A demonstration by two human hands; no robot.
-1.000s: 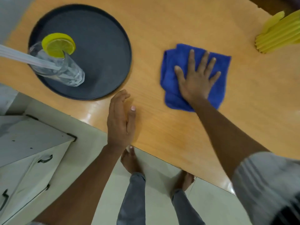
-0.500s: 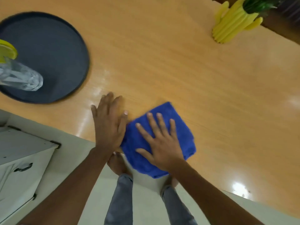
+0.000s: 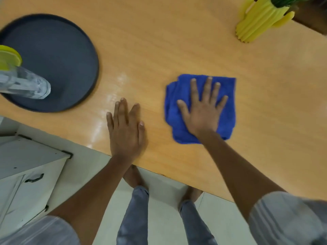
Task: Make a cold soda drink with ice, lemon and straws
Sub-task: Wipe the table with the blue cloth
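A clear glass (image 3: 24, 84) with a lemon slice (image 3: 8, 59) on its rim stands on a round dark tray (image 3: 58, 55) at the left of the wooden table (image 3: 159, 41). The glass is cut off by the frame edge; no straws show. My right hand (image 3: 203, 106) presses flat, fingers spread, on a folded blue cloth (image 3: 228, 106) near the table's middle. My left hand (image 3: 125, 128) rests flat on the table near its front edge, left of the cloth and apart from it.
A yellow cactus-shaped pot (image 3: 260, 18) with a green plant stands at the far right of the table. A white cabinet (image 3: 23, 167) stands on the floor at the lower left. My legs and bare feet (image 3: 134, 177) are below the table edge.
My right hand has slid the blue cloth away from the table's front edge and to the right, apart from my left hand. My left hand stays flat on the table.
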